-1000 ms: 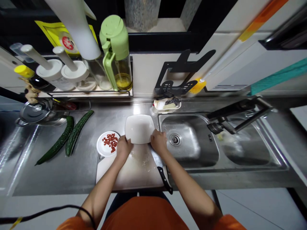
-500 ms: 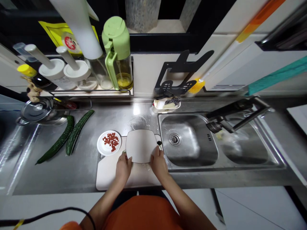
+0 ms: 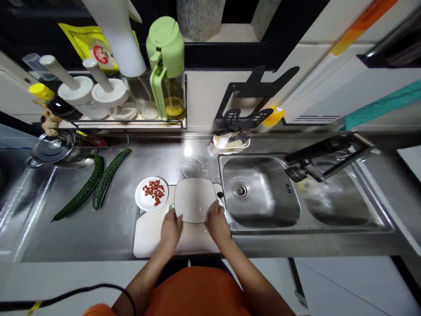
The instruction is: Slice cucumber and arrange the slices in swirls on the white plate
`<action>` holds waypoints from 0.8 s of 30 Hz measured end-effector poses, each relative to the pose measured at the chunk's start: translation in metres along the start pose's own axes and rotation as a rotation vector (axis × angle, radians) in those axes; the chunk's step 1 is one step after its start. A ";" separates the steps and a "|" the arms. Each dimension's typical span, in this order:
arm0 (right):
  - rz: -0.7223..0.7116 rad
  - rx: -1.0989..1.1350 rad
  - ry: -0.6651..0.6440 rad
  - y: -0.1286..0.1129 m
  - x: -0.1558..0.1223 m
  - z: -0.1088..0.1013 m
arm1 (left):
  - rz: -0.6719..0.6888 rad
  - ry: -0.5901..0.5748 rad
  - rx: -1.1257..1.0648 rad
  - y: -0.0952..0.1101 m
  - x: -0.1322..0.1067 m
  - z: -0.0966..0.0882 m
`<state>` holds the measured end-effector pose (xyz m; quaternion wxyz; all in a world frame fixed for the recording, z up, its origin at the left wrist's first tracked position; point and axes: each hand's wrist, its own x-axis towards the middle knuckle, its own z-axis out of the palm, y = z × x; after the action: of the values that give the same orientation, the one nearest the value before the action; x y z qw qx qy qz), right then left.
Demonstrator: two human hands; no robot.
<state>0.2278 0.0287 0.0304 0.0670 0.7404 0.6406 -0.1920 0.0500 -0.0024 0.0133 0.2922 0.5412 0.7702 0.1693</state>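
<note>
A pale, square plate with rounded corners point(image 3: 195, 197) is gripped at its lower left corner by my left hand point(image 3: 171, 230) and at its lower right by my right hand point(image 3: 218, 224). Both thumbs rest on its face. Below it lies a white cutting board point(image 3: 149, 239), largely covered by the plate and my hands. A small green piece point(image 3: 171, 206) shows beside the plate's left edge, and a dark green bit point(image 3: 220, 194) by its right edge. On the board's upper left stands a round white plate point(image 3: 142, 202) with chopped red pieces point(image 3: 154, 192).
Two cucumbers point(image 3: 85, 186) point(image 3: 107, 180) and a lidded pot point(image 3: 54, 149) are on the left. A steel sink point(image 3: 263, 188) with a faucet point(image 3: 329, 156) is on the right. Behind, a rack holds an oil bottle point(image 3: 167, 66) and seasoning jars point(image 3: 110, 93).
The whole view has shifted slightly. Both hands still hold the square plate over the board, and small bright spots now show on its face.
</note>
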 end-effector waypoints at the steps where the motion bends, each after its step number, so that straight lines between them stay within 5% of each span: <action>1: 0.001 -0.012 -0.004 0.000 0.000 0.000 | -0.003 -0.001 0.006 0.000 0.000 0.000; 7: -0.020 -0.058 0.025 0.001 0.000 0.001 | -0.005 -0.004 -0.025 -0.009 0.000 -0.008; 13: -0.037 -0.060 0.023 0.006 -0.002 0.002 | 0.048 0.123 0.056 -0.022 0.009 -0.025; 24: -0.043 0.005 0.005 0.011 -0.012 -0.007 | 0.098 0.110 0.185 -0.015 0.022 -0.019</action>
<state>0.2383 0.0180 0.0402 0.0596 0.7271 0.6561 -0.1931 0.0219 0.0138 0.0134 0.1896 0.5927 0.7700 0.1411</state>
